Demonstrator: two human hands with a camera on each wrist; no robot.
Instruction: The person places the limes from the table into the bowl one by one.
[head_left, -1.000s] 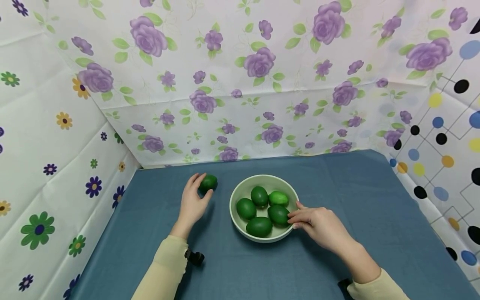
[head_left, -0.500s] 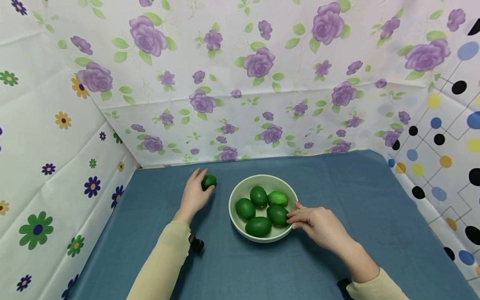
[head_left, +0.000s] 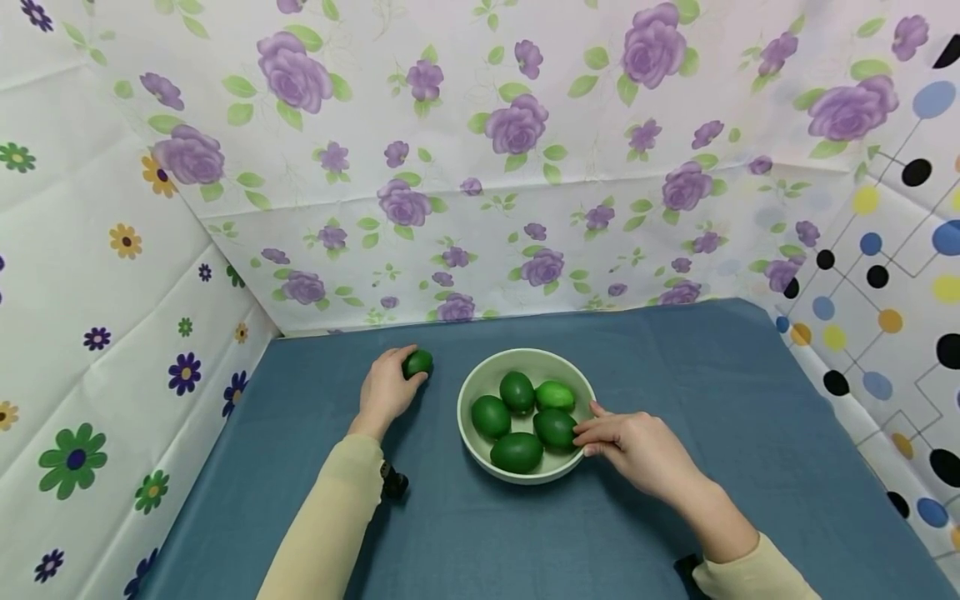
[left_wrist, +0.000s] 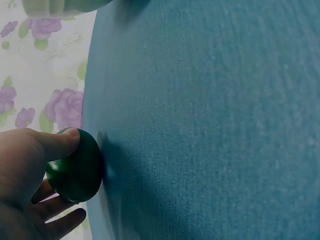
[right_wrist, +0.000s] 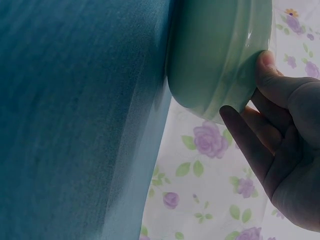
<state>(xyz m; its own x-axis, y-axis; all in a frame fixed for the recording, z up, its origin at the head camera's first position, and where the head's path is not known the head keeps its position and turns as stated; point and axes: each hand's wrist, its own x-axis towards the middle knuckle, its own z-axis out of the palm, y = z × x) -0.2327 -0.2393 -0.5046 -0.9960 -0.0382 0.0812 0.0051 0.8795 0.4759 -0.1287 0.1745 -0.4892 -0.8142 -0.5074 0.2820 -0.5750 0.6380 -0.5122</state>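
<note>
A dark green, egg-shaped avocado (head_left: pixel 421 362) lies on the blue cloth, left of the bowl. My left hand (head_left: pixel 384 390) holds it between thumb and fingers; in the left wrist view the avocado (left_wrist: pixel 81 172) appears glossy, touching or very near the cloth. A pale green bowl (head_left: pixel 467 437) stands in the middle with several dark green avocados (head_left: pixel 517 453) and a smaller, brighter green fruit (head_left: pixel 556 397) inside. On the bowl's right side my right hand (head_left: pixel 647 450) grips the rim. In the right wrist view its thumb (right_wrist: pixel 267 65) presses the rim of the bowl (right_wrist: pixel 210 55).
Blue cloth (head_left: pixel 480 533) covers the tabletop. Behind it hangs a white sheet with purple roses (head_left: pixel 517 167). Another flowered sheet (head_left: pixel 90 375) borders the left, and a dotted one (head_left: pixel 900 333) the right. Dark devices (head_left: pixel 394 483) are strapped at both wrists.
My left hand has moved slightly forward and its fingers have closed round the avocado. The right hand and the bowl have stayed in place.
</note>
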